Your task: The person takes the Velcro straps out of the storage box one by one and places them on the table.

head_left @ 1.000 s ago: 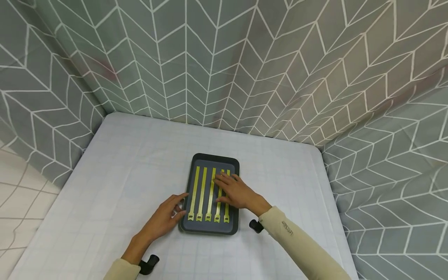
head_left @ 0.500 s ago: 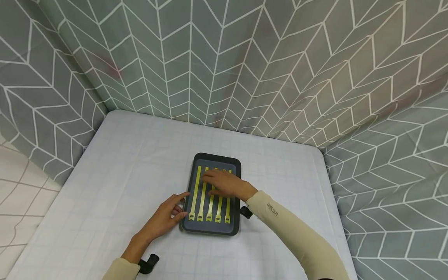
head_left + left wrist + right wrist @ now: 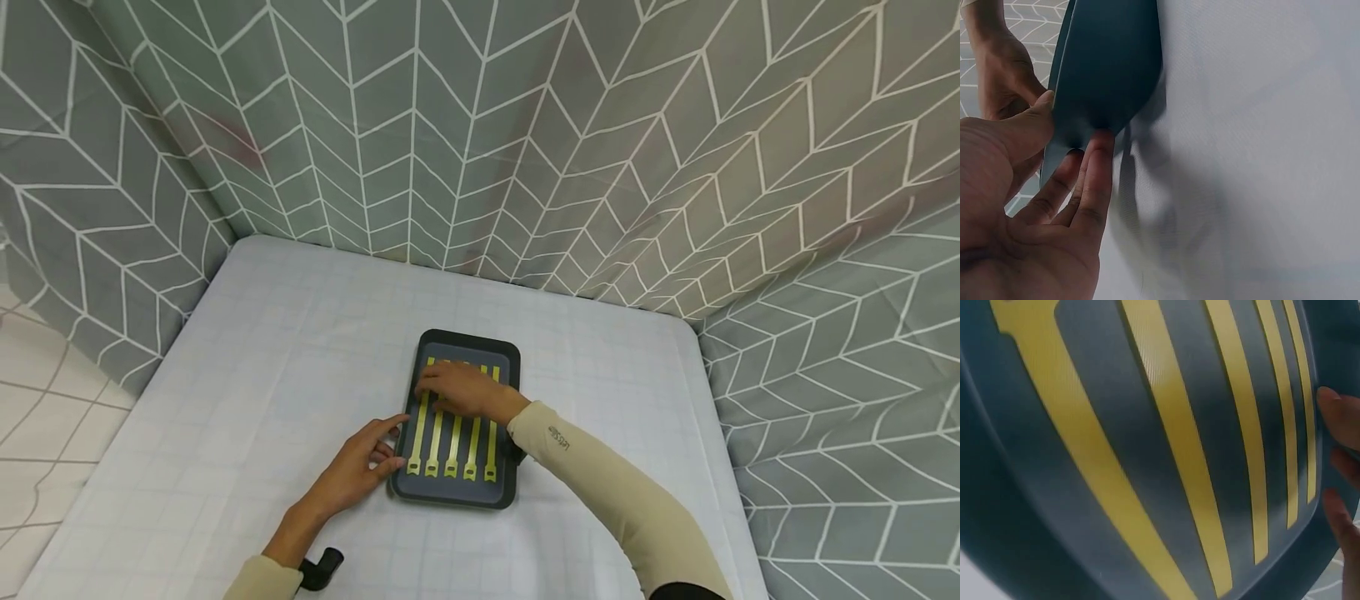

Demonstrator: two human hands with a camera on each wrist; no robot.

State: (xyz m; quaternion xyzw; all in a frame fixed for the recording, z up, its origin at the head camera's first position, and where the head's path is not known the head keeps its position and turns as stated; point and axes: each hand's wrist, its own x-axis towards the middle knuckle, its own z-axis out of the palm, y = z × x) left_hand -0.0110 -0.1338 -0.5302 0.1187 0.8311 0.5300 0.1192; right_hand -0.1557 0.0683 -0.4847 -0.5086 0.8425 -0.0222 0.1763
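Note:
A dark grey rectangular tray [image 3: 453, 502] lies on the white-covered table, with several yellow slotted-head cable straps [image 3: 418, 433] side by side in it, heads toward me. My left hand [image 3: 360, 462] grips the tray's left edge. In the left wrist view its thumb is at the rim and its fingers press the tray's outer side [image 3: 1110, 50]. My right hand [image 3: 461, 390] reaches across the straps, palm down, hiding their upper parts. Its fingers [image 3: 1342, 419] bend loosely beside the leftmost strap [image 3: 1310, 456] in the right wrist view, with nothing between them.
A pale cloth [image 3: 315, 333] covers the table around the tray. Grey chevron-patterned curtains [image 3: 420, 125] stand along the back and sides. A black wrist camera mount [image 3: 322, 568] juts from the left wrist, and tiled floor [image 3: 45, 417] shows at left.
My right hand has moved left across the straps, from the right-hand ones to the leftmost. The left hand has stayed at the tray's edge, and the straps keep their places.

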